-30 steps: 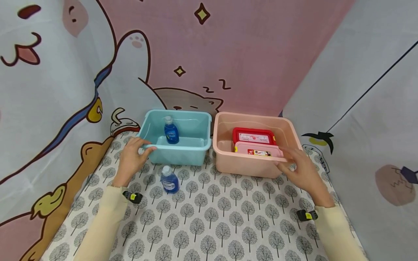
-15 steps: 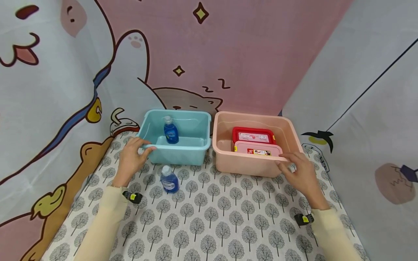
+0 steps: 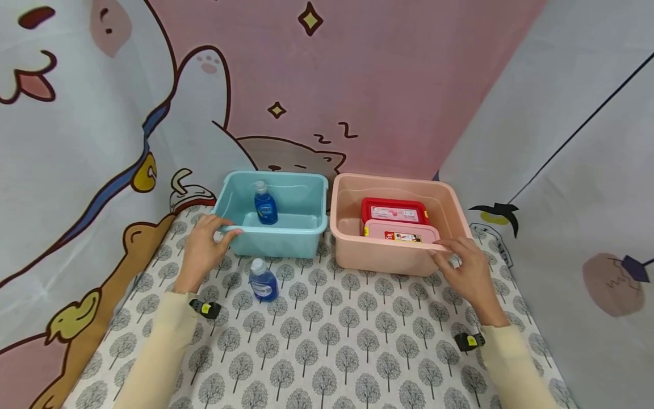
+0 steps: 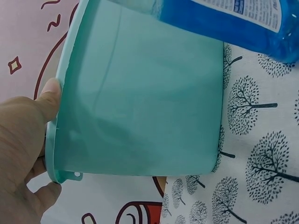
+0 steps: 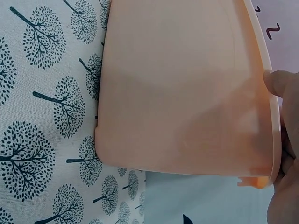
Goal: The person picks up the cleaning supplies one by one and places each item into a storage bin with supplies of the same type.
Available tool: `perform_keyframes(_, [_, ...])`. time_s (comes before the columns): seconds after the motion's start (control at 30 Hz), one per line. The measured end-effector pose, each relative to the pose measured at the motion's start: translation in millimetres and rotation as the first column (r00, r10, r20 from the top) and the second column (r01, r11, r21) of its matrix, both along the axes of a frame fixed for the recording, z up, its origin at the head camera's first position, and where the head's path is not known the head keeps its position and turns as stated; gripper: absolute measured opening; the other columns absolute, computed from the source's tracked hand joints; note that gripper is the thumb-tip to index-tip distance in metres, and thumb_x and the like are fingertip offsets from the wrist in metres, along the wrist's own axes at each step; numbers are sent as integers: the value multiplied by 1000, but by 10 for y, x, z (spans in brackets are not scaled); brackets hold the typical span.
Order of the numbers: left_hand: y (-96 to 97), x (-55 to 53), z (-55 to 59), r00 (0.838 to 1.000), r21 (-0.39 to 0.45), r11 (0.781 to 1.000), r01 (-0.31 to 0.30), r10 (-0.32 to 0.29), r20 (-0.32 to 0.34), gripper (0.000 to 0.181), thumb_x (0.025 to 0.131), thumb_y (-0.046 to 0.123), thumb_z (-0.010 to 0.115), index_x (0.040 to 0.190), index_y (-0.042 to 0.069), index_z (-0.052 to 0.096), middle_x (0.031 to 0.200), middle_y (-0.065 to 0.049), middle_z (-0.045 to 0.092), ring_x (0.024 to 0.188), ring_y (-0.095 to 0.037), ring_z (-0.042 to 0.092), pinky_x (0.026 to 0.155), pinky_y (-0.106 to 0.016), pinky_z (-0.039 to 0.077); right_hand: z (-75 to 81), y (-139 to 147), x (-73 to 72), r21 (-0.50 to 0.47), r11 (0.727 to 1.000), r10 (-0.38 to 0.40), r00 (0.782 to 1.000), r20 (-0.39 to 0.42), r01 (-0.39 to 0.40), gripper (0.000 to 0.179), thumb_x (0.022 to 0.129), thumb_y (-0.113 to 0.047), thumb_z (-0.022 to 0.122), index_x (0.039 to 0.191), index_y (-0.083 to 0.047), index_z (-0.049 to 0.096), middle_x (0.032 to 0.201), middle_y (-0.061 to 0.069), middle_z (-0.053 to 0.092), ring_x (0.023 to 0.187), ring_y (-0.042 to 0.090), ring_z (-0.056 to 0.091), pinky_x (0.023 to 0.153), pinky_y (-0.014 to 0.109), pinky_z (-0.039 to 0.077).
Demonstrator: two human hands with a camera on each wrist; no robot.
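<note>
My left hand (image 3: 203,250) grips the near left corner of a light blue plastic bin (image 3: 276,243), its thumb on the outside of the rim in the left wrist view. Inside that bin stands a blue soap bottle (image 3: 266,208). My right hand (image 3: 467,270) holds the front rim of a pink plastic bin (image 3: 383,255) near its right corner, thumb outside; the other fingers are partly hidden behind the rim in the right wrist view. A red-lidded box (image 3: 393,211) and a pink-lidded box (image 3: 401,232) lie in the pink bin.
A second blue soap bottle (image 3: 263,281) with a white cap stands on the tree-print cloth (image 3: 327,346) in front of the blue bin. The bins sit side by side with a narrow gap, close to the cartoon-print back curtain (image 3: 383,85). Curtains also hang at both sides.
The right hand's fingers have moved from over the pink bin's right corner to pinch its front rim, and the wrist has shifted slightly left. The left hand keeps its hold.
</note>
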State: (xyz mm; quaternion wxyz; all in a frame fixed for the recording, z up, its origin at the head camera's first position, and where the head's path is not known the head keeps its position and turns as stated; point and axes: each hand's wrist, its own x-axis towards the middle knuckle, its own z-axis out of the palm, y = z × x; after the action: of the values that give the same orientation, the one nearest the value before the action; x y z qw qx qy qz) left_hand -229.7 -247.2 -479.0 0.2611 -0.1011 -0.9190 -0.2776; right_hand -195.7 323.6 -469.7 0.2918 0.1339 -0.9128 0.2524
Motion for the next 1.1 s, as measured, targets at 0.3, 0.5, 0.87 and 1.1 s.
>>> perform_keyframes(0.3, [-22,30,-17,998,57,998,19,-22,54,32,92,23,79,115,2,73,112,-16,68,104,-34,57,86,-55,52,-15,-8,-23,-13,1000,-1,1000,26,2,21,87,-15,82,104,-5,76,100,13,69,96,31,60,77,45,43])
perform_keyframes(0.5, [-20,74,17,997,104,994,31,-37,66,32,94,21,78,120,3,72,123,-19,65,117,-39,58,95,-60,50,-2,-18,-21,-5,1000,4,1000,27,-3,21,87,-16,82,103,-5,76,99,13,68,95,30,61,72,45,46])
perform_keyframes(0.87, [18,162,127,998,200,978,61,-66,19,45,90,17,81,131,3,67,126,-20,65,121,-39,53,99,-63,44,-6,-1,-25,0,1000,3,1000,9,-3,21,86,-15,82,102,-3,75,98,14,69,95,32,61,74,46,46])
perform_keyframes(1.1, [58,250,176,994,264,962,68,-88,64,59,89,24,82,143,11,60,132,-20,64,124,-38,54,105,-65,39,-27,23,-40,-3,1000,8,1000,-1,-8,22,85,-16,82,102,-3,75,98,15,68,96,34,61,79,48,45])
